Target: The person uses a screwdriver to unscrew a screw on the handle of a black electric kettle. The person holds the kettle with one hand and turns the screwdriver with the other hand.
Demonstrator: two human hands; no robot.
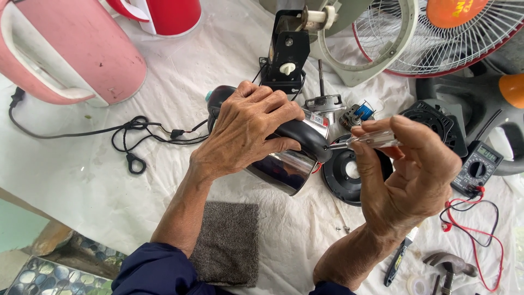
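Observation:
My left hand (248, 128) grips the black handle of a shiny steel electric kettle (284, 166), which lies tilted on its side above the white cloth. My right hand (412, 175) pinches a screwdriver with a clear handle (376, 139); its tip points left and touches the end of the kettle's black handle. A round black kettle base (343, 175) lies on the cloth just behind and below the screwdriver.
A pink kettle (71, 49) and a red one (169, 13) stand at the back left, with a black cord (131, 136). A fan grille (442, 38), motor parts (325, 104), a multimeter (477, 164) with leads, a hammer (450, 265) and a grey rag (229, 243) lie around.

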